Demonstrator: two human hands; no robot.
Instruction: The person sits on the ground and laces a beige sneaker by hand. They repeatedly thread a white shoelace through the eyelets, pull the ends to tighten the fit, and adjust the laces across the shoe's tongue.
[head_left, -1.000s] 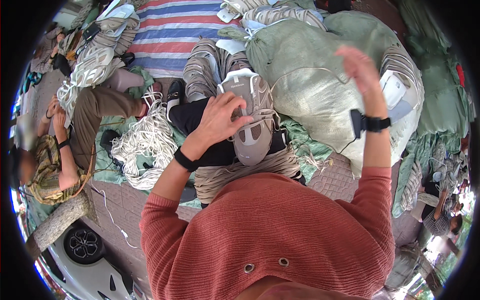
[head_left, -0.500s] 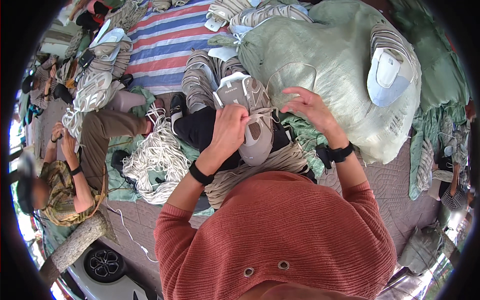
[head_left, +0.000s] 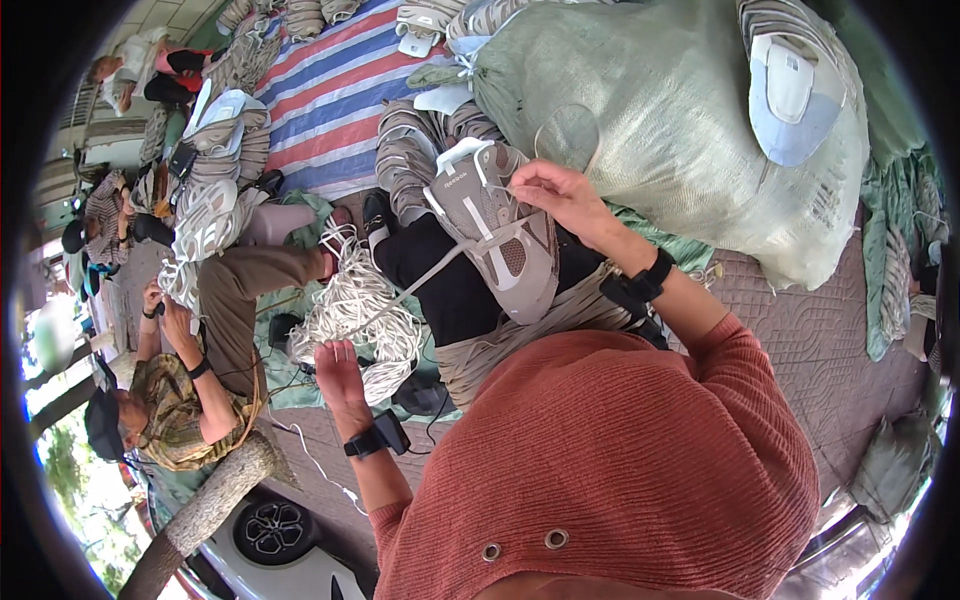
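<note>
A grey-beige sneaker upper (head_left: 515,268) with a pale tongue lies across my lap, toe toward me. A flat beige shoelace (head_left: 432,273) crosses its front and stretches left to my left hand (head_left: 341,376), whose fingers are closed on it beside a heap of white laces (head_left: 350,320). At the upper's right edge, by the eyelets, my right hand (head_left: 562,200) has thumb and fingers pinched together, apparently on the lace; the fingertips partly hide it. A thin lace loop (head_left: 568,135) arches just beyond this hand, in front of the big sack.
A bulging pale green sack (head_left: 690,130) stands ahead right, with stacked uppers (head_left: 795,95) on it. More uppers (head_left: 405,150) lie beyond my knees, near a striped sheet (head_left: 330,90). At left, a person (head_left: 185,385) sits handling uppers beside a tree trunk (head_left: 215,500).
My left hand has gone from the sneaker upper out to the lower left, drawing the lace long. The right hand has come in to the upper's edge, its fingers closing. The view has shifted.
</note>
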